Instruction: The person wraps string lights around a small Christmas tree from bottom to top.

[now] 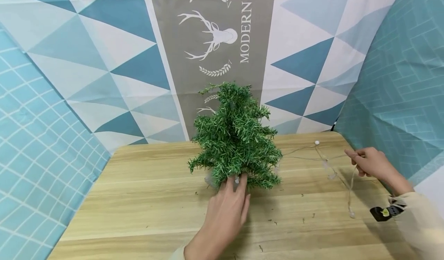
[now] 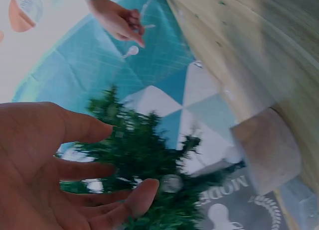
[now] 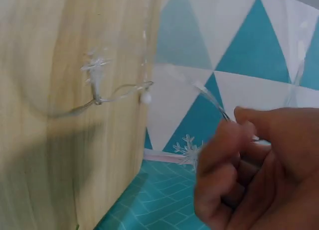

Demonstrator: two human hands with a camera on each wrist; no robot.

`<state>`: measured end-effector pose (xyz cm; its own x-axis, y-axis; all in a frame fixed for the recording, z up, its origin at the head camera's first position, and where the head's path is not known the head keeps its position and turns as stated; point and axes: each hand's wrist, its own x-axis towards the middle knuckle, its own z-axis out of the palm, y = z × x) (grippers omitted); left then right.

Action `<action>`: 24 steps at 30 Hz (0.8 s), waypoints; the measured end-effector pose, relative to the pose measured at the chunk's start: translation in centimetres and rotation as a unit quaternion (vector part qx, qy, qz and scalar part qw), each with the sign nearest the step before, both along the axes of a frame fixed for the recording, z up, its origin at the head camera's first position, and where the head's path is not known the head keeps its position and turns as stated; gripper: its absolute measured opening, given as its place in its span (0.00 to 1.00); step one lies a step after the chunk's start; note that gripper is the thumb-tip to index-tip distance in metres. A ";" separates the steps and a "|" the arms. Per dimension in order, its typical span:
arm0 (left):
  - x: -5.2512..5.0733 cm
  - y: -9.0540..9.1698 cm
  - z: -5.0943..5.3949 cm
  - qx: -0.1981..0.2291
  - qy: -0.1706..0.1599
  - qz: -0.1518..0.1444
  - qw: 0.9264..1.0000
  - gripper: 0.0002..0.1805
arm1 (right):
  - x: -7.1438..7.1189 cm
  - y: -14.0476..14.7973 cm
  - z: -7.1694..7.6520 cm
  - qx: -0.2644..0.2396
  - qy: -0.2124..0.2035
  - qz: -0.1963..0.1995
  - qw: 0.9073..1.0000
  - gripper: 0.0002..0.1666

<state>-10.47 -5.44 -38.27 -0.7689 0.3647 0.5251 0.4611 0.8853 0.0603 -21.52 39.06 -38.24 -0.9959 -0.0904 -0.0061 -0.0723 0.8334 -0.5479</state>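
A small green artificial tree (image 1: 236,136) stands on the wooden table. My left hand (image 1: 225,213) reaches to its lowest branches from the front, fingers extended, with a small pale bulb (image 1: 237,180) between two fingertips. In the left wrist view the fingers of the left hand (image 2: 75,165) lie loosely spread against the foliage (image 2: 144,150). At the right, my right hand (image 1: 372,163) pinches a thin clear light string (image 1: 301,158) that runs from the tree. The right wrist view shows the wire (image 3: 212,98) between thumb and fingers of the right hand (image 3: 259,170), beside a clear snowflake (image 3: 188,151).
More of the string, with snowflake pieces (image 1: 332,174), lies and hangs near the table's right side. Small green bits (image 1: 261,248) are scattered on the tabletop (image 1: 138,198). Patterned cloths stand behind and at both sides. A block-shaped base (image 2: 269,148) shows under the tree.
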 end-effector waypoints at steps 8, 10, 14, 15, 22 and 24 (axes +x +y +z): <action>3.2 -3.0 1.5 0.038 0.038 -0.049 0.997 0.26 | -1.0 -1.0 1.9 -0.062 0.091 0.049 0.993 0.20; 3.4 -3.9 1.6 0.055 0.076 -0.058 0.994 0.23 | -1.2 -1.3 2.6 -0.057 0.125 0.024 0.990 0.22; 3.6 -5.6 1.9 0.085 0.161 -0.069 0.981 0.22 | -1.9 -1.8 3.8 -0.042 0.193 -0.031 0.980 0.24; 3.6 -6.0 2.1 0.090 0.179 -0.070 0.977 0.23 | -2.0 -2.0 4.0 -0.037 0.206 -0.043 0.977 0.23; 3.7 -8.3 3.2 0.107 0.239 -0.073 0.962 0.19 | -3.5 -3.3 5.2 -0.040 0.216 -0.059 0.974 0.16; 3.7 -8.8 3.3 0.108 0.236 -0.073 0.963 0.19 | -3.8 -3.7 5.5 -0.049 0.207 -0.061 0.975 0.15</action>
